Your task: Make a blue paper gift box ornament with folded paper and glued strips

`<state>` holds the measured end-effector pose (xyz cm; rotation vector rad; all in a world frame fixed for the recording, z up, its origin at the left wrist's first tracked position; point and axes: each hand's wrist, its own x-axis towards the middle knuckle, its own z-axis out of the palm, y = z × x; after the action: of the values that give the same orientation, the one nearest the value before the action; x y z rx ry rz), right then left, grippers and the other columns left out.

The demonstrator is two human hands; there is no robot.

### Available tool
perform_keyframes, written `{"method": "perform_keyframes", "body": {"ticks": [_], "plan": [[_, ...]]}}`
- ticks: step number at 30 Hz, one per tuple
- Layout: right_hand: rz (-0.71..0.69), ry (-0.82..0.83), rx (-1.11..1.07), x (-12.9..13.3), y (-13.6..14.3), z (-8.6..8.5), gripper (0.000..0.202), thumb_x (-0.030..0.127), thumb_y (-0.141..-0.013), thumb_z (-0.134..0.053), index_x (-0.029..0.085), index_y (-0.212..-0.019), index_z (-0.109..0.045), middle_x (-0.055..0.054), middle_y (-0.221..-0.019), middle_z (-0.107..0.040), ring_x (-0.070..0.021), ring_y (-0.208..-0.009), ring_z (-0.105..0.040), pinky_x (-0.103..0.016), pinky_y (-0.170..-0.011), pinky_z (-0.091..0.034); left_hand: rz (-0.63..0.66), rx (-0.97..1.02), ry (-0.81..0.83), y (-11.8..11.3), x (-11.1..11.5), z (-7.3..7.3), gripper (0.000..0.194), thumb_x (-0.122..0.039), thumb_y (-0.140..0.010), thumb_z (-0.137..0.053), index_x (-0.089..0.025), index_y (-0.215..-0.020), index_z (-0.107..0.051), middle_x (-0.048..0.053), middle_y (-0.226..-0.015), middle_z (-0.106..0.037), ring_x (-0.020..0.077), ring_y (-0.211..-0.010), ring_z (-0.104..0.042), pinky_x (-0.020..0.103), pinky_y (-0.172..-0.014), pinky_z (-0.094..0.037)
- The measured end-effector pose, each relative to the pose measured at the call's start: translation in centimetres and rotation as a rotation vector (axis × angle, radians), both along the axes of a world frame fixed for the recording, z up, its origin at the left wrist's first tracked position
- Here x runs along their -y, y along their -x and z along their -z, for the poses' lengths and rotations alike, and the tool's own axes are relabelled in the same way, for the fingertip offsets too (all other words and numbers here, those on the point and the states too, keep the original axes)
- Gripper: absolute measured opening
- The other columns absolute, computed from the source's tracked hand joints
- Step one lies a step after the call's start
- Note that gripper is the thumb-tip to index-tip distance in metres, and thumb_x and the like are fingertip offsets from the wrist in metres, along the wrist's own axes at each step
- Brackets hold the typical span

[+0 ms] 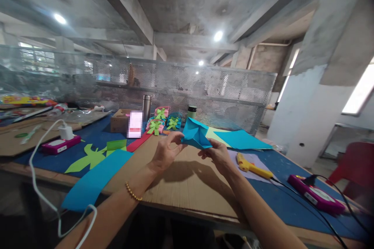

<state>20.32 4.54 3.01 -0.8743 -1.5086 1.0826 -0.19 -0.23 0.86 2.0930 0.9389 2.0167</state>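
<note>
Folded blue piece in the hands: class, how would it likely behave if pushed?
The folded blue piece is probably light, held up by its edges in the left hand and right hand. Its thin, creased walls would likely crumple under a firm push.

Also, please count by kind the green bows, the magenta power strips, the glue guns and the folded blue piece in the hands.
Green bows: 3
Magenta power strips: 2
Yellow glue gun: 1
Folded blue piece in the hands: 1
Total: 7
</note>
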Motion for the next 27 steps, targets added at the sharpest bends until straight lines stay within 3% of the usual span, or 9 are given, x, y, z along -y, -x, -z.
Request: {"method": "perform_keyframes", "body": {"ticks": [15,21,27], "plan": [[-0.048,-0.025,-0.007,0.1,-0.1,0.1,0.021,0.024,-0.059,-0.064,0.015,-0.078,-0.066,-0.004,-0.053,-0.069,-0.0117,-0.045,-0.058,-0.022,-0.047,-0.042,0.022,0.017,0.025,0.1,-0.1,0.0,0.017,-0.023,-0.084,-0.07,-0.019,-0.101,-0.067,0.005,-0.092,-0.072,0.0156,-0.079,-0.066,0.029,-0.075,-0.053],[-0.072,-0.024,-0.009,-0.1,-0.3,0.2,0.023,0.028,-0.063,-0.068,0.014,-0.081,-0.067,-0.004,-0.054,-0.069,-0.0121,-0.046,-0.059,-0.022,-0.047,-0.043,0.112,0.075,0.109,0.2,-0.6,0.3,0.015,-0.025,-0.084,-0.069,-0.018,-0.097,-0.067,0.006,-0.092,-0.071,0.0164,-0.081,-0.066,0.031,-0.076,-0.053],[-0.048,-0.049,0.007,0.0,-0.2,0.1,0.023,0.031,-0.062,-0.07,0.014,-0.077,-0.067,-0.003,-0.051,-0.067,-0.0118,-0.044,-0.057,-0.023,-0.047,-0.044,0.164,0.154,0.236,0.4,-1.4,0.8,0.026,-0.036,-0.08,-0.074,-0.017,-0.095,-0.064,0.0,-0.076,-0.062,0.0127,-0.069,-0.058,0.024,-0.063,-0.045]]}}
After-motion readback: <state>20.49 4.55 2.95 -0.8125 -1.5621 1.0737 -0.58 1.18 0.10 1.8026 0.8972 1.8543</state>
